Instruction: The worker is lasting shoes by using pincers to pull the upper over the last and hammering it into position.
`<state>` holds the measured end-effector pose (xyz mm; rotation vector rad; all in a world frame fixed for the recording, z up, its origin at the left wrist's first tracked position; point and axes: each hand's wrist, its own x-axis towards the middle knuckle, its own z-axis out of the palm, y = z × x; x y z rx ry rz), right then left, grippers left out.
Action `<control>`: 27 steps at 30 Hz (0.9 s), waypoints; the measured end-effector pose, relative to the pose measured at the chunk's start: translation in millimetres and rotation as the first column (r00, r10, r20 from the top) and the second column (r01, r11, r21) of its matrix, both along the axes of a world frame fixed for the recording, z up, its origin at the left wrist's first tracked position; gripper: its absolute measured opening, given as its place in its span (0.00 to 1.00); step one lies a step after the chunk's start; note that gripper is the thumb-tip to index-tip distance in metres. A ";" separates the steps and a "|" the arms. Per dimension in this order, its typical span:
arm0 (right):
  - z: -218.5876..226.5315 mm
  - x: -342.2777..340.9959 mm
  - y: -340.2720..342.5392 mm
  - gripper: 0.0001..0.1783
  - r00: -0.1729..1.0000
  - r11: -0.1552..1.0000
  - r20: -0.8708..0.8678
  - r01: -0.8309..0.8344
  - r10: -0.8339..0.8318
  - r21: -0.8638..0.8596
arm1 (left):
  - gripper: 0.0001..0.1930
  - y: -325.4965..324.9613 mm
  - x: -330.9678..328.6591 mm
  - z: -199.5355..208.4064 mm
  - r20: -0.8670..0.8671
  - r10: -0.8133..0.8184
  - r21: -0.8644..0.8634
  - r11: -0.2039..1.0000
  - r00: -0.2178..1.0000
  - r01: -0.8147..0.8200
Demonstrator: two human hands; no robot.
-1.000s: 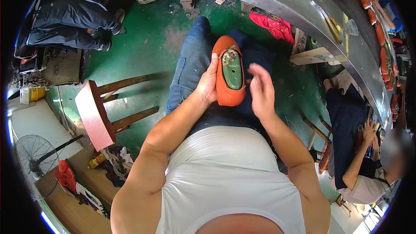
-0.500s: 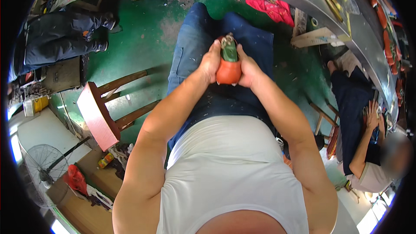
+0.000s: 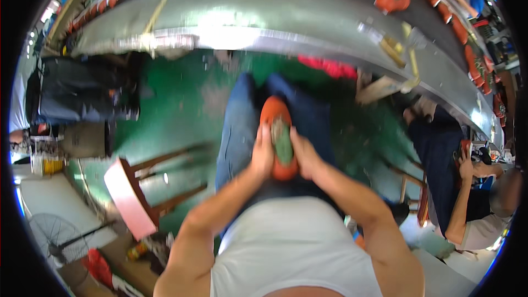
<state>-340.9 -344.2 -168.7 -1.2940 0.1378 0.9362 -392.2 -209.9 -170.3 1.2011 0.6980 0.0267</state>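
An orange shoe [image 3: 274,110] with a green piece [image 3: 283,146] in its opening is held lengthwise above my lap, its rounded toe pointing away from me. My left hand [image 3: 262,155] is pressed against the left side of the shoe, fingers pointing forward. Against its right side lies my right hand [image 3: 306,157], so the shoe is clasped between the two. The undersides of both hands and the sole are hidden, and motion blurs the details. Below are my blue trousers [image 3: 234,126].
Across the front runs a metal-edged bench [image 3: 308,16] with a dark belt, carrying an orange shoe [image 3: 392,1] and rows of others. A wooden chair [image 3: 132,198] stands left. A seated person [image 3: 440,148] works at right; another's dark-trousered legs [image 3: 82,88] show left. A fan [image 3: 52,236] stands lower left.
The view has tilted up, showing more of the bench. The shoe has turned between my hands, so its toe and opening now face up; both hands appear lower and nearer my body.
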 end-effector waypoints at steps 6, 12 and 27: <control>151.3 72.0 -47.6 0.40 0.808 0.952 0.582 -0.098 -0.094 0.291 | 0.31 36.5 -7.4 66.2 0.352 -0.137 0.210 0.975 0.926 0.064; 211.1 277.0 -36.7 0.28 0.904 0.797 -0.094 0.413 -0.416 0.440 | 0.20 77.9 22.4 49.0 0.143 -0.152 0.062 0.988 0.978 0.144; 154.5 436.0 -31.5 0.54 0.338 0.303 0.686 0.711 0.645 -0.635 | 0.19 131.7 110.8 54.3 -0.060 -0.320 -0.037 0.947 0.946 0.318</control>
